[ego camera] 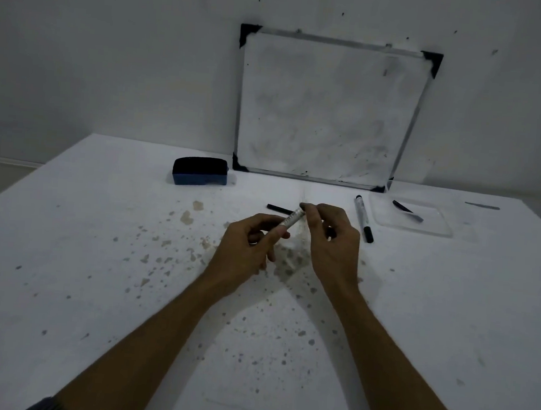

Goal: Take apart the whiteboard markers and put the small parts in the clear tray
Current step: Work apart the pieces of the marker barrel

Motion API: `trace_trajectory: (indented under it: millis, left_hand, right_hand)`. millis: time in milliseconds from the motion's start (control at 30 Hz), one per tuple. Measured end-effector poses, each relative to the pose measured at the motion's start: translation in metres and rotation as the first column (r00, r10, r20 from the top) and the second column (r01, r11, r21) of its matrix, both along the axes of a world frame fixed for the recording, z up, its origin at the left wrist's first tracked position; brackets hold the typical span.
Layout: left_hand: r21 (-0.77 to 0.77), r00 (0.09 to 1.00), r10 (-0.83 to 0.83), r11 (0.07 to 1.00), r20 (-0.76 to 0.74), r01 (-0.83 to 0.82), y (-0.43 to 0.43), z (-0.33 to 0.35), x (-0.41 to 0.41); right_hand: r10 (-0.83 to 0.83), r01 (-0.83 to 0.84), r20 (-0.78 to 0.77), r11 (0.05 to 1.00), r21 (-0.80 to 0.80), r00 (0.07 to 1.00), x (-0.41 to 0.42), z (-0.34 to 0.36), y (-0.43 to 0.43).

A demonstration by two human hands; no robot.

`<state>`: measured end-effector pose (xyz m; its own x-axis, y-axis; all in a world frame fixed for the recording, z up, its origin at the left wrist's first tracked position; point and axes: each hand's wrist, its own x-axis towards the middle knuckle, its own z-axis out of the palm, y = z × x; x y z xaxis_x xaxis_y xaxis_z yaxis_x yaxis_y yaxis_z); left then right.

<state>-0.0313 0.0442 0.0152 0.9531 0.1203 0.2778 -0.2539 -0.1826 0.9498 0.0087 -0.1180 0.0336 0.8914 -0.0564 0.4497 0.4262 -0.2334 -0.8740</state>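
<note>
My left hand grips a silver-grey marker barrel that points up and to the right. My right hand pinches the barrel's upper end with thumb and fingers. A black cap lies on the table just behind the hands. A whole marker with a black cap lies to the right of my right hand. The clear tray sits at the right, holding a dark tip piece.
A whiteboard leans against the wall at the back. A dark blue eraser rests on the table to its left. The white table is speckled with stains around the hands. A small dark smear lies far right.
</note>
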Motion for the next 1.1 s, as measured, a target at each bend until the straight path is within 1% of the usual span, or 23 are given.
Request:
trace_trajectory:
  millis: [100,200,300,367,433,533,567,600,633,667,700,733,767,800,867,933,1000,1100]
  left_hand:
    - [-0.014,1.0,0.021,1.0,-0.003,-0.021,0.006,0.0,0.003]
    - [-0.013,0.998,0.055,0.998,0.018,-0.055,0.008,-0.001,0.005]
    - [-0.003,0.994,0.107,0.994,0.017,-0.107,0.011,-0.001,0.007]
    - [0.04,0.992,0.126,0.991,0.015,-0.126,0.012,-0.001,0.006]
    - [0.098,0.993,0.121,0.988,0.008,-0.122,0.012,-0.002,0.007]
    - [0.187,0.994,0.109,0.977,-0.006,-0.105,0.01,-0.003,0.006]
    - [0.203,0.994,0.109,0.974,-0.007,-0.106,0.01,-0.004,0.006]
    - [0.206,0.994,0.11,0.973,-0.005,-0.107,0.009,-0.004,0.006]
    - [0.2,0.994,0.109,0.974,-0.003,-0.107,0.009,-0.004,0.006]
    - [0.186,0.994,0.107,0.977,-0.004,-0.105,0.008,-0.004,0.007]
    - [0.168,0.995,0.103,0.981,-0.01,-0.1,0.008,-0.003,0.007]
    - [0.148,0.995,0.097,0.984,-0.017,-0.093,0.008,-0.003,0.007]
    - [0.132,0.996,0.089,0.988,-0.025,-0.085,0.008,-0.003,0.007]
    - [0.123,0.996,0.08,0.989,-0.03,-0.076,0.008,-0.003,0.007]
    - [0.122,0.998,0.06,0.991,-0.028,-0.056,0.009,-0.004,0.008]
    - [0.123,0.999,0.047,0.991,-0.011,-0.045,0.01,-0.004,0.009]
    - [0.126,0.999,0.052,0.991,-0.002,-0.051,0.011,-0.005,0.009]
    - [0.147,0.998,0.063,0.987,0.003,-0.063,0.01,-0.005,0.01]
  right_hand:
    - [0.035,-0.031,0.036,0.995,-0.095,0.999,0.004,-0.002,-0.004]
    - [-0.054,0.063,0.051,0.976,-0.208,0.997,0.014,-0.005,-0.02]
    - [-0.146,0.151,0.043,0.899,-0.411,0.988,0.023,-0.012,-0.04]
    - [-0.177,0.143,-0.025,0.863,-0.485,0.984,0.025,-0.018,-0.048]
    - [-0.171,0.101,-0.08,0.834,-0.543,0.982,0.026,-0.023,-0.049]
    - [-0.164,0.108,-0.027,0.753,-0.65,0.986,0.026,-0.025,-0.045]
    - [-0.153,0.1,-0.024,0.749,-0.654,0.988,0.025,-0.024,-0.043]
    - [-0.13,0.073,-0.046,0.778,-0.624,0.99,0.024,-0.022,-0.041]
    - [-0.1,0.033,-0.096,0.843,-0.537,0.99,0.023,-0.019,-0.04]
    - [-0.062,-0.009,-0.165,0.917,-0.4,0.984,0.022,-0.016,-0.039]
    - [-0.016,-0.043,-0.229,0.968,-0.248,0.973,0.023,-0.014,-0.038]
    - [0.037,-0.069,-0.267,0.991,-0.112,0.963,0.023,-0.012,-0.038]
    - [0.093,-0.094,-0.294,0.996,0.011,0.951,0.024,-0.01,-0.037]
    - [0.164,-0.126,-0.322,0.983,0.135,0.932,0.024,-0.01,-0.037]
    - [0.323,-0.182,-0.361,0.91,0.372,0.875,0.025,-0.009,-0.034]
    - [0.427,-0.197,-0.361,0.828,0.526,0.829,0.026,-0.01,-0.034]
    - [0.462,-0.204,-0.357,0.797,0.569,0.812,0.029,-0.011,-0.034]
    - [0.453,-0.218,-0.353,0.814,0.539,0.819,0.03,-0.012,-0.032]
